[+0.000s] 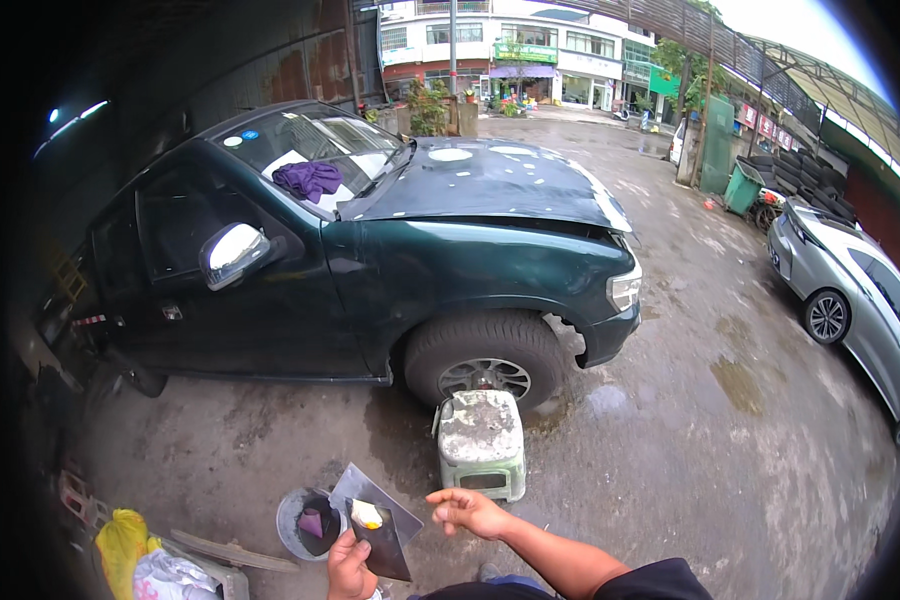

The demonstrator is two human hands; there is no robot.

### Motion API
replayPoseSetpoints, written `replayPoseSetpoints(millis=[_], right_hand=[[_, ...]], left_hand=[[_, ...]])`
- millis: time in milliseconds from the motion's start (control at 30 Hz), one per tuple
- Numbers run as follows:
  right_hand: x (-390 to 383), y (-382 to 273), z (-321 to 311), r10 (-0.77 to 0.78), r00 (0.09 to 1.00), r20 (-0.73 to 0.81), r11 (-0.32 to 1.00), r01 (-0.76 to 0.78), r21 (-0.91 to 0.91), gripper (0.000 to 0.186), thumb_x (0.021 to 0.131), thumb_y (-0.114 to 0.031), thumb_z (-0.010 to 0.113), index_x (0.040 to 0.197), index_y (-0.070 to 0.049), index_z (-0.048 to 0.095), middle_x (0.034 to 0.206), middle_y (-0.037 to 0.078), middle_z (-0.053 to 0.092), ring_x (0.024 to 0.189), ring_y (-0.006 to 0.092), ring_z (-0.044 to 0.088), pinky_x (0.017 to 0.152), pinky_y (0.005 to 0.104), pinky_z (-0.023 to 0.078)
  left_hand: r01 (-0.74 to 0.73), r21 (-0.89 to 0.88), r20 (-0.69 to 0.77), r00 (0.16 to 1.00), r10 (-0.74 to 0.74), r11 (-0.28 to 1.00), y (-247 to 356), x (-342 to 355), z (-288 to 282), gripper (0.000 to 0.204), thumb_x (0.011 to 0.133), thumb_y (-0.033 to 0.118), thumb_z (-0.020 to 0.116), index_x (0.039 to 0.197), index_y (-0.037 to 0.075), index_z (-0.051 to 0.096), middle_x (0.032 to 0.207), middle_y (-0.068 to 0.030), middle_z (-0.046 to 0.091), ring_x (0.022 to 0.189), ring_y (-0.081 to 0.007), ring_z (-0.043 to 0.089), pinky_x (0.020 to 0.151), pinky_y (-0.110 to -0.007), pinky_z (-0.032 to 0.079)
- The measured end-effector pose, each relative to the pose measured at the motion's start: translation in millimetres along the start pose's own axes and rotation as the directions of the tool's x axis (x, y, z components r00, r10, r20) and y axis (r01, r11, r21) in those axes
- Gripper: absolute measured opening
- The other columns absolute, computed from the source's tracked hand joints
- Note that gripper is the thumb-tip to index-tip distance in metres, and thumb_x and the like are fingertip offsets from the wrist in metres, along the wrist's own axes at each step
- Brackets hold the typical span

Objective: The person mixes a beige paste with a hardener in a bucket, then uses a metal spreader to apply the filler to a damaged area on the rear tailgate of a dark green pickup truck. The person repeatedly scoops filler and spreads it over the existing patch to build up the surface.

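Observation:
In the head view, my left hand grips a dark flat sheet bearing a white and yellow lump of paste, with a grey sheet just behind it. My right hand hangs in the air to their right, fingers apart and slightly curled, holding nothing. A bucket with dark contents and a purple piece sits below, left of the sheets. A worn pale plastic stool stands beyond my hands, against the front wheel of a dark green pickup.
A purple cloth lies on the pickup's windscreen; white patches dot its bonnet. A silver car is at right, a green bin and stacked tyres behind it. Bags and a wooden board lie at lower left.

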State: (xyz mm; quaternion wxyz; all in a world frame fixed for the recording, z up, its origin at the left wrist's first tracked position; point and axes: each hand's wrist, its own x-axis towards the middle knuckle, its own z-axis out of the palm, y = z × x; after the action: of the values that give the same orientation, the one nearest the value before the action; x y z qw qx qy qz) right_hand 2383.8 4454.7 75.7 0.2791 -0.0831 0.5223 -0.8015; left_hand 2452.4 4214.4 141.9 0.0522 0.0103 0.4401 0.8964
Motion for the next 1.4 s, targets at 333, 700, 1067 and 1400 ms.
replayPoseSetpoints(millis=[333, 700, 1067, 1400], right_hand=[[82.8, -14.4, 19.0, -0.178, 0.984, 0.027, 0.98, 0.179, -0.087, 0.044, 0.097, -0.008, 0.051, 0.139, -0.005, 0.039, 0.083, -0.002, 0.049, 0.069, 0.0059, 0.045, 0.064, 0.0215, 0.041], [211.7, -25.3, 60.4, -0.233, 0.971, -0.053, 0.972, 0.234, 0.013, 0.046, 0.096, -0.015, 0.059, 0.137, -0.007, 0.041, 0.084, -0.002, 0.053, 0.066, 0.0052, 0.049, 0.057, 0.0201, 0.041], [316.5, -30.1, 121.1, -0.194, 0.97, -0.144, 0.976, 0.177, -0.127, 0.042, 0.095, -0.011, 0.055, 0.135, -0.008, 0.043, 0.079, 0.001, 0.054, 0.057, 0.0075, 0.042, 0.052, 0.0216, 0.036], [429.5, -35.6, 128.6, -0.135, 0.981, 0.138, 0.99, 0.129, 0.05, 0.058, 0.087, 0.006, 0.061, 0.139, -0.007, 0.038, 0.115, 0.01, 0.06, 0.096, 0.0138, 0.06, 0.087, 0.0271, 0.048]], left_hand=[[0.038, -0.04, 0.024, 0.999, -0.037, 0.998, 10.7, 60.2, -20.1, 0.042, 0.086, 0.002, 0.05, 0.127, -0.007, 0.05, 0.125, -0.0158, 0.06, 0.116, -0.0273, 0.058, 0.105, -0.041, 0.04], [0.081, -0.125, 0.134, 0.989, -0.064, 0.989, 70.0, 133.7, -130.0, 0.043, 0.087, 0.002, 0.05, 0.13, -0.007, 0.048, 0.127, -0.0173, 0.058, 0.118, -0.0278, 0.056, 0.105, -0.041, 0.04], [0.103, -0.223, 0.103, 0.991, -0.082, 0.969, 128.1, 174.8, -206.8, 0.04, 0.094, 0.003, 0.047, 0.132, -0.008, 0.045, 0.128, -0.0142, 0.057, 0.119, -0.0224, 0.054, 0.103, -0.037, 0.041], [0.011, -0.234, -0.03, 0.999, -0.019, 0.972, 136.8, 229.5, -244.8, 0.039, 0.095, 0.004, 0.049, 0.132, -0.006, 0.048, 0.124, -0.013, 0.059, 0.113, -0.0208, 0.058, 0.1, -0.036, 0.044]])
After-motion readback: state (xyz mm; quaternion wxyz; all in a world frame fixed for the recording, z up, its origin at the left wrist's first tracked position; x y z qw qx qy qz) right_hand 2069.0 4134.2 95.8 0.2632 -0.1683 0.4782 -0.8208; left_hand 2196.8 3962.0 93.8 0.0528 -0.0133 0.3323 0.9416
